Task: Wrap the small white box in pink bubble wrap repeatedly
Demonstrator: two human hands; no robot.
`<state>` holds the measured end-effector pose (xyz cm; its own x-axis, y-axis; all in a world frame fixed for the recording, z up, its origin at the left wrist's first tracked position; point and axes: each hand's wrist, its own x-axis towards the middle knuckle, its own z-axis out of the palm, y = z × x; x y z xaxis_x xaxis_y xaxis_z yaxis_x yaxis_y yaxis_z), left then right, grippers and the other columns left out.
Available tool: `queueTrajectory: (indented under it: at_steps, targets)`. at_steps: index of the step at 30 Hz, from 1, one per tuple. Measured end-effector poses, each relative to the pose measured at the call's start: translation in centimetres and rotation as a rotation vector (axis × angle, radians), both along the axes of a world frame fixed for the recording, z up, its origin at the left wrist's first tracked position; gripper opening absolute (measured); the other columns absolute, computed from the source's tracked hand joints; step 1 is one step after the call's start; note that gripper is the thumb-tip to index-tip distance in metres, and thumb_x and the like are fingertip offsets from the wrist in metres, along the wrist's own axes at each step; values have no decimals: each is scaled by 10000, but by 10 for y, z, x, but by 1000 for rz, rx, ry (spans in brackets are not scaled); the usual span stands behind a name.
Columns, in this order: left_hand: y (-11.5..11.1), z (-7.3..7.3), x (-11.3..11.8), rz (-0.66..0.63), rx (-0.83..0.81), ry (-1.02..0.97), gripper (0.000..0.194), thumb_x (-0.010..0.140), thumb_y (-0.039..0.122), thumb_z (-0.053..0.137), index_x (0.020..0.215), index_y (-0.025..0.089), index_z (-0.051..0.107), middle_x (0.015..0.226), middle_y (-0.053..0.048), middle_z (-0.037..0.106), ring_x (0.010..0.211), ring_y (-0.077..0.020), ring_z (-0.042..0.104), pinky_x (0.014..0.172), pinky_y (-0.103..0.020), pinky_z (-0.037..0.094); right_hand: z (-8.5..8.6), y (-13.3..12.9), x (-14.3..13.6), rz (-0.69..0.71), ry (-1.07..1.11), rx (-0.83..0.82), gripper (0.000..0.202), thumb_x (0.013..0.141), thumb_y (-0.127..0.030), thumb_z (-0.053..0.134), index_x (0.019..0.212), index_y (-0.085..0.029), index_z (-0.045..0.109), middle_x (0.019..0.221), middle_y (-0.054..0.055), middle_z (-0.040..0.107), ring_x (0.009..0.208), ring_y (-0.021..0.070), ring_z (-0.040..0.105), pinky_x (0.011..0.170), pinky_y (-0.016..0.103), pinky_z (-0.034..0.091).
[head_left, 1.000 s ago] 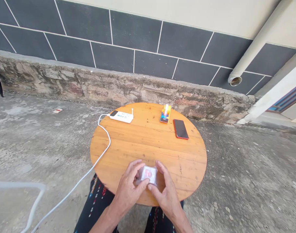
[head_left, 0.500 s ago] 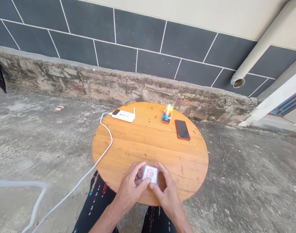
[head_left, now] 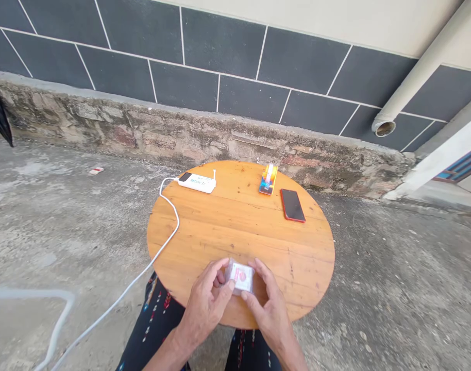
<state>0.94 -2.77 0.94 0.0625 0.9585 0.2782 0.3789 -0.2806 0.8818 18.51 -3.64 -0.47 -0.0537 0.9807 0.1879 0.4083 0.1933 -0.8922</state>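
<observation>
Between my two hands is a small white box (head_left: 241, 276) with red print on top, in what looks like clear plastic wrap. My left hand (head_left: 207, 296) grips its left side, thumb at the near left corner and fingers along the left edge. On the other side, my right hand (head_left: 269, 301) has its thumb at the near right corner and its index finger at the far right corner. The box is at the near part of the round wooden table (head_left: 204, 226); whether it rests on the wood is hard to see.
A white power strip (head_left: 197, 182) with a white cable (head_left: 176, 214) lies at the table's far left. Far right are a yellow and blue tape dispenser (head_left: 268, 180) and a red-edged phone (head_left: 292, 205). Behind runs a stone-based wall (head_left: 173, 134) with a drainpipe (head_left: 407, 85).
My left thumb has drawn back from the top of the box toward its left corner. Both hands and the box have shifted very slightly right in the view.
</observation>
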Motion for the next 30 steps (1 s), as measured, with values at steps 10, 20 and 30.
queueTrajectory:
  at_steps: [10, 20, 30]
  targets:
    - [3, 3, 2, -12, 25, 34, 315, 886, 280, 492, 1185, 188, 528, 942, -66, 616, 808, -169, 580, 753, -319, 509, 4, 2, 1, 55, -22, -6, 523, 889, -284, 526, 1384, -251, 361, 1412, 70, 446, 1305, 229, 410, 1094, 433, 342]
    - [20, 4, 13, -9, -1, -11, 316, 870, 265, 514, 1175, 188, 533, 1060, -81, 606, 865, -175, 590, 797, -340, 514, 3, 20, 6, 51, 40, 23, 524, 909, -303, 495, 1405, -236, 338, 1440, 91, 409, 1317, 250, 398, 1093, 462, 342]
    - [12, 6, 2, 127, -15, -248, 297, 890, 348, 504, 1140, 199, 561, 1086, -74, 560, 882, -166, 580, 806, -310, 511, 8, -6, 10, -207, 118, 116, 402, 883, -354, 532, 1264, -228, 523, 1349, 104, 514, 1246, 282, 479, 1032, 473, 414]
